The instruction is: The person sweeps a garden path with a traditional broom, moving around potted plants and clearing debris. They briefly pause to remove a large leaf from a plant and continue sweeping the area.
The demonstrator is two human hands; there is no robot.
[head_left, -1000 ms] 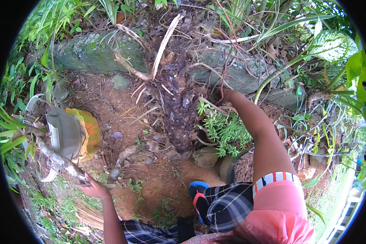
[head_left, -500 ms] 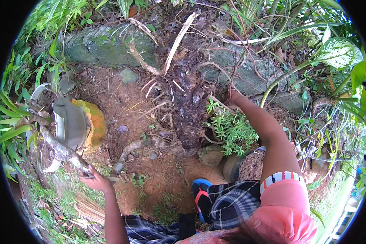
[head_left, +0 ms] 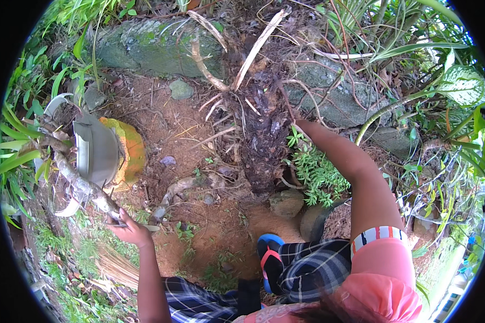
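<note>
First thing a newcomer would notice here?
Probably the dark, root-covered mass in the centre, with a pale split stick angling up from its top. Next, at left, the bright yellow-orange object beside a jagged-edged grey pot. Below that, a thick branch slants down to the person's left grip.
</note>
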